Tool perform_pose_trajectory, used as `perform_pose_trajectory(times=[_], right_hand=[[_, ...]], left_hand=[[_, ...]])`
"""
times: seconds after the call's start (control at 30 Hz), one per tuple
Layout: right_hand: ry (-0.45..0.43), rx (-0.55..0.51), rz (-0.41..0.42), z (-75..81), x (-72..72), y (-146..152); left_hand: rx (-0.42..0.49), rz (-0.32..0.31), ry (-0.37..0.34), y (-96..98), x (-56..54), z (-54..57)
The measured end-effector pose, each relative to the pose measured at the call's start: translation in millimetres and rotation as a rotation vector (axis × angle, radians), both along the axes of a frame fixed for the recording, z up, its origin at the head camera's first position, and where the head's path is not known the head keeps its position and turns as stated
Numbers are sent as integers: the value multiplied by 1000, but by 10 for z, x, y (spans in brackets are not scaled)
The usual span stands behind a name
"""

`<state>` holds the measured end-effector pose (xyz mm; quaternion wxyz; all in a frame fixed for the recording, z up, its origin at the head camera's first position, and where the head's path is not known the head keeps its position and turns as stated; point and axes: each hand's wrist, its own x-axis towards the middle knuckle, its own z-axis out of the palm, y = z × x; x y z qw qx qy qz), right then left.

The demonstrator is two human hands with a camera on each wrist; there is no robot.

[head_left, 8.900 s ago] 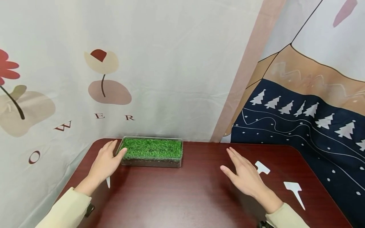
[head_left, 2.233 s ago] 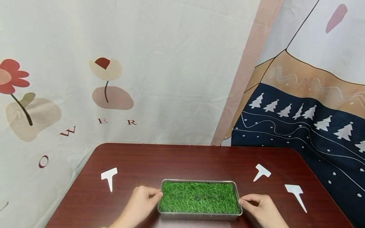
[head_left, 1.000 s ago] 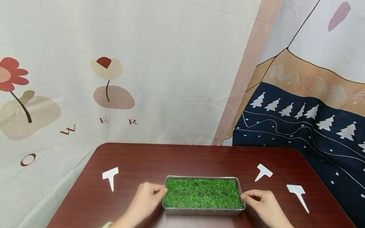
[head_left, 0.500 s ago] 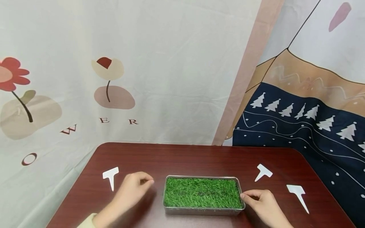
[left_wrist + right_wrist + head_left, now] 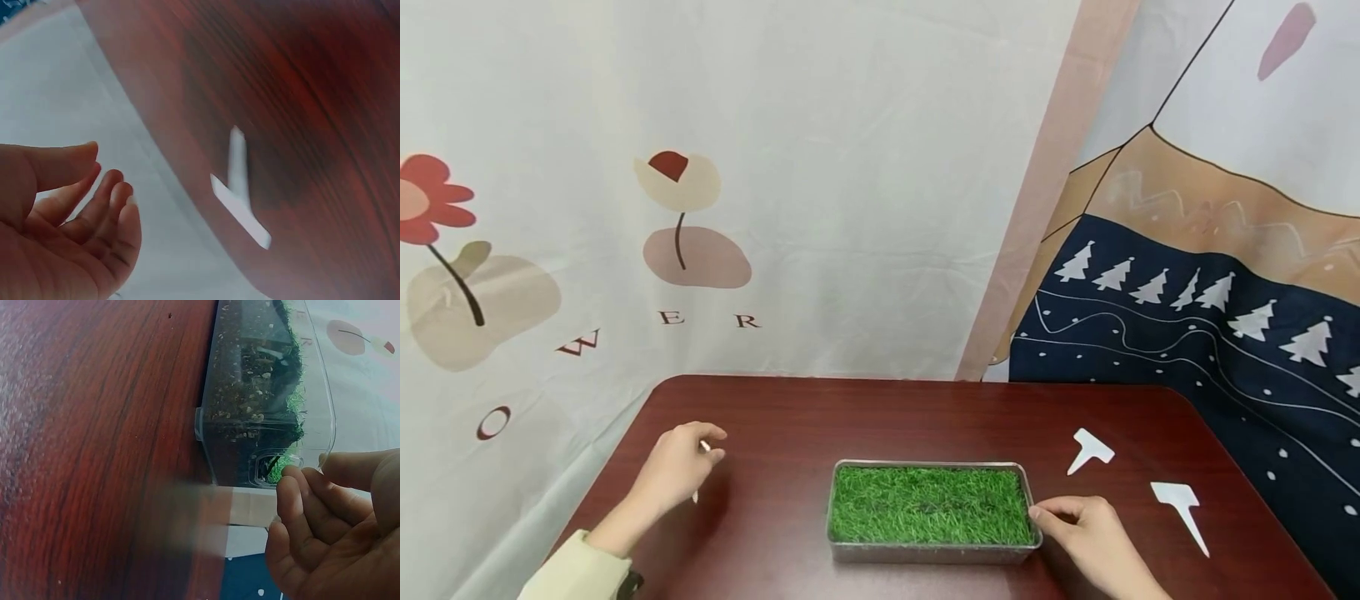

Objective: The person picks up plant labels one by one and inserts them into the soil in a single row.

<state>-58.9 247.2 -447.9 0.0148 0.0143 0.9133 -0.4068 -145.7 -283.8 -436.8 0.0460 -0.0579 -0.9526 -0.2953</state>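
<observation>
My left hand [image 5: 673, 467] hovers over a white T-shaped plant label [image 5: 239, 209] lying at the left of the table. Its thumb and fingers are loosely bent and apart, with nothing between them; in the head view the hand hides most of that label. Towards the table's front stands a clear rectangular plastic box [image 5: 932, 554], with dark soil full of pale bits inside and green grass [image 5: 932, 504] on top. At its right end my right hand [image 5: 1093, 533] pinches the rim between thumb and fingertips, as the right wrist view also shows.
Two more white plant labels [image 5: 1090, 450] lie apart on the right of the dark red wooden table [image 5: 880, 417]. Behind it hangs a pale curtain [image 5: 850, 208] printed with flowers, and a navy cloth [image 5: 1187, 333] with white trees hangs at the right.
Earlier both hands brought the grass box from the back left to the front middle. Since then my left hand has let go and moved left over the label, while my right hand stays.
</observation>
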Motion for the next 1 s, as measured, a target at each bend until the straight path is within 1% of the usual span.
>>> perform_pose_trajectory(times=[0.1, 0.2, 0.33, 0.43, 0.73, 1.0], right_hand=[[10, 1, 7, -2, -5, -2], [-1, -9, -2, -6, -3, -9], [2, -13, -18, -6, 3, -13], [21, -5, -15, -4, 9, -9], [34, -7, -16, -24, 6, -10], [63, -4, -1, -35, 4, -6]], left_hand=[[-44, 4, -53, -152, -98, -42], [-90, 0, -100, -283, -189, -110], [-119, -11, -147, -400, -273, -199], [-123, -18, -168, -451, -309, -236], [-147, -9, -238, -553, -386, -243], [-134, -18, -292, -619, -457, -256]])
